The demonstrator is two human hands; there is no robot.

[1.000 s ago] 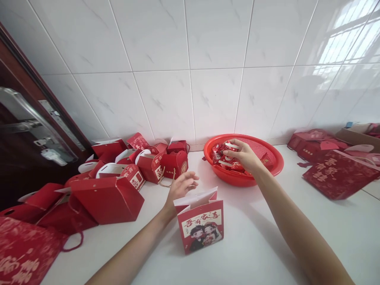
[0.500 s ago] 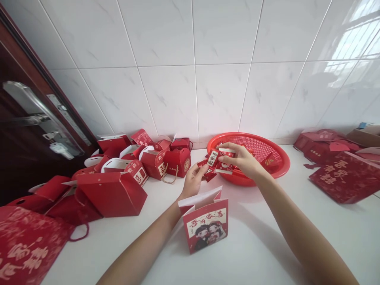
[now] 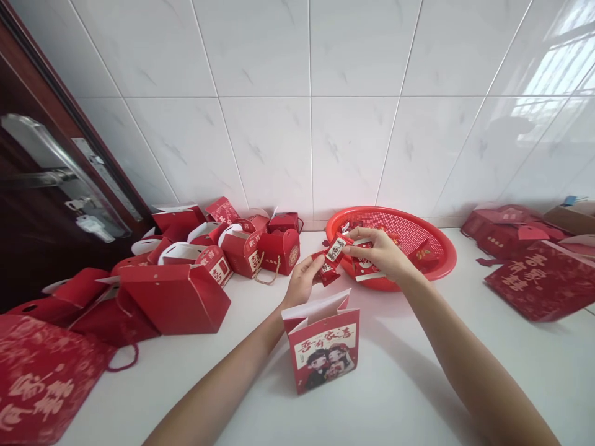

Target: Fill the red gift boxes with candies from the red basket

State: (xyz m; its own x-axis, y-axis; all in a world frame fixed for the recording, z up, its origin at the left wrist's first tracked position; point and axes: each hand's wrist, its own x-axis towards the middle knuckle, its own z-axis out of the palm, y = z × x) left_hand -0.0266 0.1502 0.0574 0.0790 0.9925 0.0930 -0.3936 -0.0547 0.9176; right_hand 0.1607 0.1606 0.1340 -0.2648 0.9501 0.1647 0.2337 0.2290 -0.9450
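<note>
My left hand (image 3: 302, 280) is closed on red-wrapped candies (image 3: 329, 272) in front of the basket. Pinched in my right hand (image 3: 379, 251) are more wrapped candies; a red packet (image 3: 366, 266) hangs below its fingers. One candy with a pale label (image 3: 337, 249) sits between the two hands, and I cannot tell which hand bears it. Behind them is a red plastic basket (image 3: 449, 263) with several red packets inside. Nearer to me, a red gift box (image 3: 325, 353) with a cartoon couple on its front stands upright, its top flaps apart.
Several red gift boxes (image 3: 176, 300) crowd the left side, beside a red bag (image 3: 46, 378) with a cord handle. More red bags (image 3: 542, 279) and a brown carton (image 3: 574, 217) are at the right. A tiled wall (image 3: 353, 148) rises behind; a dark door (image 3: 41, 217) borders the left.
The red packet in my right hand has turned and dropped lower, and the pale-labelled candy has tilted. Both hands stay close together. The view has shifted slightly.
</note>
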